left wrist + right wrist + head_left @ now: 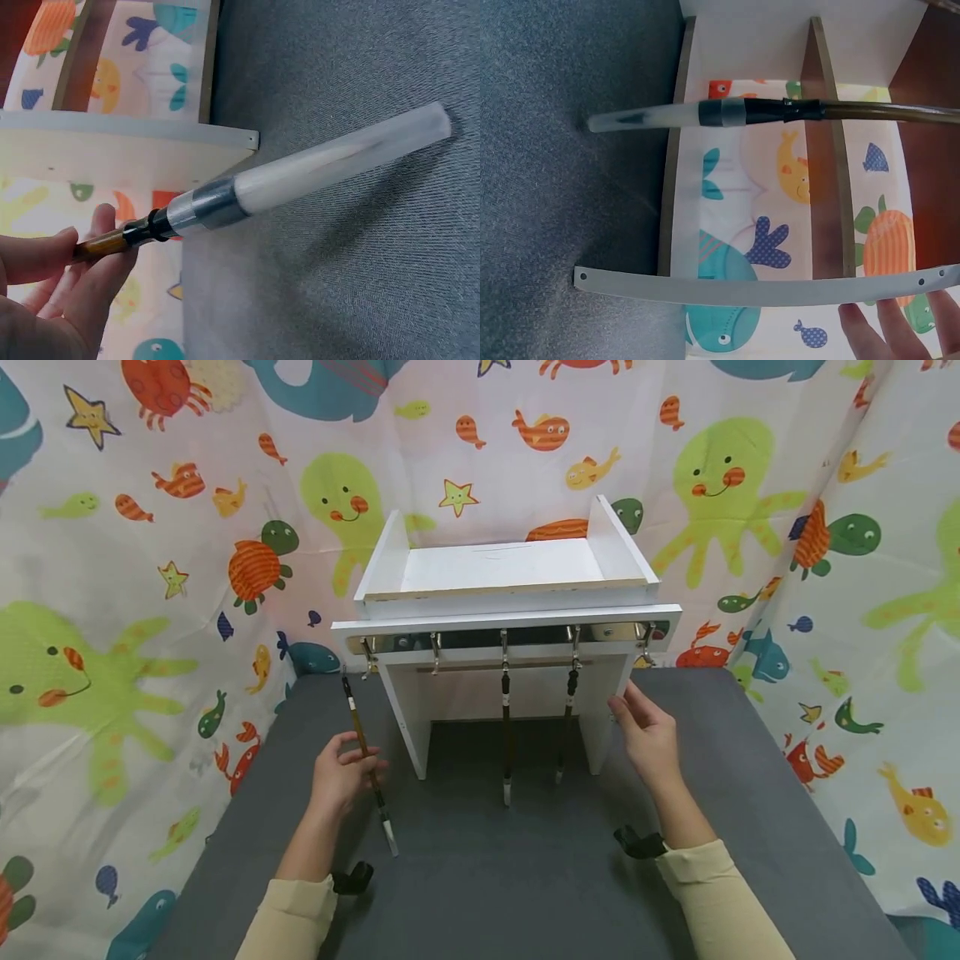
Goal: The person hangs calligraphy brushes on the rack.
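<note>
My left hand (343,777) pinches the brown handle of a calligraphy brush (367,752). The brush slants at the left of a white shelf (405,727), its upper end close to the leftmost hook. In the left wrist view, a clear cap (345,157) covers its pale bristles and points down towards the grey surface. My right hand (651,735) holds the front edge of the shelf's right side panel, fingertips (889,330) against its outer face. Two more capped brushes hang from hooks: one brush (507,735) in the middle, another brush (567,718) to its right.
A metal hook rail (472,639) runs along the shelf's front. An open white tray-like top (502,564) sits above it. The shelf stands on a grey cloth surface (510,893), with a sea-animal curtain (420,452) behind and at both sides.
</note>
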Motion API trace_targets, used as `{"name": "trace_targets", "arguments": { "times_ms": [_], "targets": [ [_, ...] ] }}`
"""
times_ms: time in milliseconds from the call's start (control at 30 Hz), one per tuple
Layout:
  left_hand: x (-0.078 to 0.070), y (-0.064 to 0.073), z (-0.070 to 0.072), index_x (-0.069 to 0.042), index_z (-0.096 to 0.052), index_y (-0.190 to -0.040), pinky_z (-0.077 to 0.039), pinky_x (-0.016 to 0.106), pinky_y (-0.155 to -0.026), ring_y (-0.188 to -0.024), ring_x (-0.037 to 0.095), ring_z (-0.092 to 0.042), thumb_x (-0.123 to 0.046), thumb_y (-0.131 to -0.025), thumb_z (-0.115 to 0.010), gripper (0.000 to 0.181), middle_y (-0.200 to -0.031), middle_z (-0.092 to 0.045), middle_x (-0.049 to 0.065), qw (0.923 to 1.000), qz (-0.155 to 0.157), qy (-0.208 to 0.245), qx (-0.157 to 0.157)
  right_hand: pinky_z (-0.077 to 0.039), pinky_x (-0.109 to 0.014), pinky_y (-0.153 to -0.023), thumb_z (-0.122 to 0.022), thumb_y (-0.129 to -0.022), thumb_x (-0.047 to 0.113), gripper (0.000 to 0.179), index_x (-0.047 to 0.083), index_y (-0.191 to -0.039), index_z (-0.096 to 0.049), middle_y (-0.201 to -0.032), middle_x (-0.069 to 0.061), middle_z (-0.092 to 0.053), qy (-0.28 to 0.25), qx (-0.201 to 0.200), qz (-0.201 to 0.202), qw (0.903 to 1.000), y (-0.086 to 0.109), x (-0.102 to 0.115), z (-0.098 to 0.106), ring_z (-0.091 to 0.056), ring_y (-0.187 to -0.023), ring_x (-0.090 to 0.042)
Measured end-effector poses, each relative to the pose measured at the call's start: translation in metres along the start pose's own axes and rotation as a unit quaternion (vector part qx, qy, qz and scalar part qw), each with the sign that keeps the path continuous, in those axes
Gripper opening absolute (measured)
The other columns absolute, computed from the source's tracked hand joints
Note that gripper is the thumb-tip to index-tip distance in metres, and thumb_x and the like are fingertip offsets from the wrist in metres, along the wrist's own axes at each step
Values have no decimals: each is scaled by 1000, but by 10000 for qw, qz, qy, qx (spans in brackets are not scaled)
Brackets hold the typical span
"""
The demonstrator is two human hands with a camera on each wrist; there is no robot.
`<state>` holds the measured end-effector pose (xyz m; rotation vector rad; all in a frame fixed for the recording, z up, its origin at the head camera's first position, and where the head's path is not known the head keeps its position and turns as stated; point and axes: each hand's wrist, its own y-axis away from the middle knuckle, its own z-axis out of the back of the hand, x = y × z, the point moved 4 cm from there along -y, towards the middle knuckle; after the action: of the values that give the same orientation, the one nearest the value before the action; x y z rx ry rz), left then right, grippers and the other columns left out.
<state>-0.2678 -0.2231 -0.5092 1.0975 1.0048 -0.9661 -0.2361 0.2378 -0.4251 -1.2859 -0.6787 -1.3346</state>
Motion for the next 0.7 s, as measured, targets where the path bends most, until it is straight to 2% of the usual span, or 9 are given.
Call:
{"name": "trace_targets", "arguments": {
  "times_ms": [233, 367, 467, 567, 700],
  "targets": [
    [-11, 23, 2, -19, -44, -142, -61, 45, -82, -102, 34, -73, 0, -96, -67, 55, -121, -71, 16, 9981, -553, -11, -271, -52, -18, -92, -60, -103, 26, 47, 15, -148, -52, -147, -9, -55, -102, -45, 2, 9999, 0, 1, -1, -59, -130, -29],
    [-19, 41, 2, -21, -49, -137, -62, 36, -77, -93, 26, -76, -3, -96, -69, 50, -116, -73, 13, 9919, -1035, -223, -703, -52, -21, -94, -59, -104, 27, 48, 15, -149, -51, -148, -9, -54, -48, -12, 9, 10000, 0, -1, 0, -59, -130, -30],
    [-29, 58, 3, -21, -53, -134, -61, 25, -71, -84, 21, -77, -5, -95, -71, 46, -111, -75, 12, 9769, -1742, -511, -1131, -52, -23, -95, -59, -104, 28, 49, 15, -150, -50, -149, -10, -54, -58, 48, 34, 10000, 0, -1, 0, -58, -131, -31],
    [-40, 74, 0, -19, -57, -132, -57, 16, -71, -81, 21, -77, -7, -93, -73, 44, -106, -76, 8, 9527, -2536, -750, -1498, -52, -25, -95, -59, -104, 28, 49, 15, -150, -49, -149, -10, -53, -111, 76, 53, 9999, -1, -2, -1, -57, -131, -32],
    [-55, 93, -10, -14, -59, -131, -54, 10, -76, -81, 21, -77, -7, -92, -73, 42, -105, -77, 8, 9249, -3308, -916, -1638, -52, -29, -95, -59, -104, 28, 49, 15, -150, -49, -150, -9, -53, -145, 45, 27, 9999, -1, -2, 0, -57, -132, -32]
  ]
}}
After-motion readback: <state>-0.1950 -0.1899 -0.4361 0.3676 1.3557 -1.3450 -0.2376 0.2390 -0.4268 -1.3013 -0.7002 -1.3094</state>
